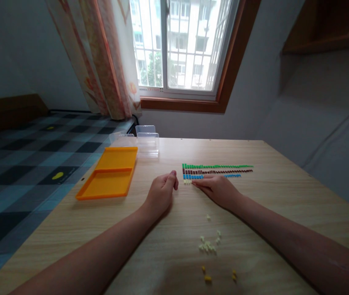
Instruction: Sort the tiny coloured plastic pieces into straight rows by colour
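My left hand [162,189] rests on the table in a loose fist, thumb on top. Whatever its fingers may hold is hidden. To the right, my right hand [219,190] lies low with its fingers together, their tips at the end of a short row of small cream bricks [187,182]. The brick at the fingertips is mostly covered. Behind that row run a blue row [189,177], partly hidden by my right hand, a brown row [206,172] and a green row [208,166]. Nearer me lies a loose heap of cream bricks [207,246].
Several small yellow bricks [208,279] lie near the front. An orange two-part tray [118,169] sits at the left, with clear plastic boxes [147,143] behind it. A checked bed [51,141] adjoins the table's left edge. Beyond the table is a window [189,45].
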Demonstrator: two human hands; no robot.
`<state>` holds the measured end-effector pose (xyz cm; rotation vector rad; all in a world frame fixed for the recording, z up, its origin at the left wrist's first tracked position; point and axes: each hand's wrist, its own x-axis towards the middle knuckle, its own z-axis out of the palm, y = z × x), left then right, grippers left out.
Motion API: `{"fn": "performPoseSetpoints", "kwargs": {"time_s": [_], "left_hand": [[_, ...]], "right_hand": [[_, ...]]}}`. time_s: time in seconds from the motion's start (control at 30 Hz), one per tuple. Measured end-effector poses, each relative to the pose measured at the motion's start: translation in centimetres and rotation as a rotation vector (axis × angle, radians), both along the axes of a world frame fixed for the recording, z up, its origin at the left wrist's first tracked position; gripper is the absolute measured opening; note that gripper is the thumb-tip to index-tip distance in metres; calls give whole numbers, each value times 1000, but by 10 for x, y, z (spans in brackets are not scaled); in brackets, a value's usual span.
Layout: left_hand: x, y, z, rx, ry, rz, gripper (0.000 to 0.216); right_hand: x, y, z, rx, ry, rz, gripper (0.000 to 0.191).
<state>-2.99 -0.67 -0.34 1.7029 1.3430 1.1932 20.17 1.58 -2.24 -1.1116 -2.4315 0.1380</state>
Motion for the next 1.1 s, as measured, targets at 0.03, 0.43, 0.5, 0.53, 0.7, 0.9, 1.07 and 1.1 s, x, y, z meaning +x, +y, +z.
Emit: {"fn": "performPoseSetpoints", "kwargs": {"time_s": [0.03, 0.43, 0.5, 0.53, 0.7, 0.9, 1.07, 1.1], "left_hand": [[0, 0, 0, 0, 0, -1, 53], [1, 0, 1, -2, 13, -5, 53], [1, 0, 1, -5, 8, -2, 52], [1, 0, 1, -8, 6, -2, 52], [1, 1, 2, -18, 4, -8, 52], [2, 0, 2, -23, -2, -12, 52], [2, 1, 2, -18, 6, -15, 53], [3, 1, 3, -16, 10, -15, 53]], "right_hand": [[0, 0, 0, -2, 3, -1, 28], [-2, -1, 2, -13, -50, -39, 29], [-2, -2, 3, -23, -44, -35, 29], [-2, -2, 3, -25, -42, -32, 29], [-1, -1, 1, -8, -47, -23, 28], [0, -1, -3, 25, -33, -20, 29], [-2, -2, -1, 44, -44, -20, 29], [-2, -3, 0, 46, -47, -23, 28]]}}
